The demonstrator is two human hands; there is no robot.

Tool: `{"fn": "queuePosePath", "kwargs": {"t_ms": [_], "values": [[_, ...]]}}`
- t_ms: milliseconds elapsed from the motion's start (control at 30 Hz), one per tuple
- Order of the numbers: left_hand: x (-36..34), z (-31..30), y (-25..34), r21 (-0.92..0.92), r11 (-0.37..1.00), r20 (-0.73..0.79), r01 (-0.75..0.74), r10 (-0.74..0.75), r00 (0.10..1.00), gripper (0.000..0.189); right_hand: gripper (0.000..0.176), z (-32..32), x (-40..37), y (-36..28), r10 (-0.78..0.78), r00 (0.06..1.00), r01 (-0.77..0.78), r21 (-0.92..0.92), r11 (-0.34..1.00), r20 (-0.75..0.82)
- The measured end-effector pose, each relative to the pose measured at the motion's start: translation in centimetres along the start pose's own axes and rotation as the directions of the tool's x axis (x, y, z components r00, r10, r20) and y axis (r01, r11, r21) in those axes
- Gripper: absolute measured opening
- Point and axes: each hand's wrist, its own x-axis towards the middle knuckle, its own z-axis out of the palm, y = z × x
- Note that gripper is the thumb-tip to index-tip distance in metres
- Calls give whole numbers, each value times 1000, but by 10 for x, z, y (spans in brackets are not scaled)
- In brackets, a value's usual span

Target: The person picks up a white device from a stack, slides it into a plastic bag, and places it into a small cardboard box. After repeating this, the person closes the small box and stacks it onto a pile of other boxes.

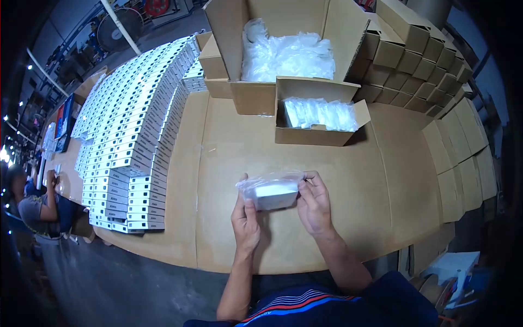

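Note:
A small white box in a clear plastic bag [272, 192] is held up over the cardboard-covered table, between both hands. My left hand [246, 226] pinches the bag's left end, thumb on the near side. At the right end, my right hand [314, 204] grips the plastic with thumb and fingers. Beyond them stands a small open carton [310, 136] with a row of bagged white packs [321, 113] inside. Behind it, a large open carton [253, 98] holds a heap of clear plastic bags [289, 54].
Tall stacks of small white boxes [136, 125] fill the table's left side. Brown cartons [403, 65] are piled at the back right, with more cartons [460, 147] along the right edge. A seated person [41, 207] is at the far left.

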Motion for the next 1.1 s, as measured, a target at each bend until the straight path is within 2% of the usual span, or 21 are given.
{"fn": "queuePosePath", "kwargs": {"t_ms": [33,133,167,267,300,400,433,533,633,733,767,867,1033,1100], "values": [[0,6,5,-116,991,18,63,-62,998,48,10,0,-1,5,-34,997,28,-81,996,-73],[-5,1,1,25,975,146,220,-221,964,46,12,2,-3,2,-94,995,75,-395,916,-28],[-5,4,0,-109,931,88,349,-340,936,37,10,8,-3,2,-133,990,102,-384,918,-55],[-4,9,9,-192,910,53,368,-365,930,33,9,7,-3,-3,-139,990,122,-540,833,9],[-2,13,12,-220,910,11,351,-358,934,28,11,9,-4,-9,-47,999,32,-545,838,-13],[0,8,3,-199,936,-27,290,-301,953,27,15,16,-11,-23,24,998,18,-658,753,55],[0,6,1,-166,947,-33,276,-285,958,27,20,24,-12,-30,16,997,38,-673,739,74],[-1,5,2,-8,971,-62,237,-237,970,27,21,16,-9,-22,6,1000,-13,-784,620,-12],[-2,9,3,-139,952,-102,272,-287,953,29,16,12,-10,-25,66,998,-29,-755,655,20],[0,9,8,-159,938,-98,307,-324,941,31,16,15,-9,-32,57,996,10,-688,726,75],[1,6,1,-66,959,-98,274,-280,955,34,21,12,-8,-38,72,986,74,-773,630,154],[3,10,8,-128,957,-72,260,-271,960,36,27,4,-4,-48,57,893,393,-835,384,446],[4,9,18,-163,931,-12,327,-333,943,41,41,-1,-2,-54,63,844,489,-813,315,533],[3,3,18,-149,929,40,338,-336,941,44,37,-1,-2,-57,83,842,468,-799,377,533]]}}
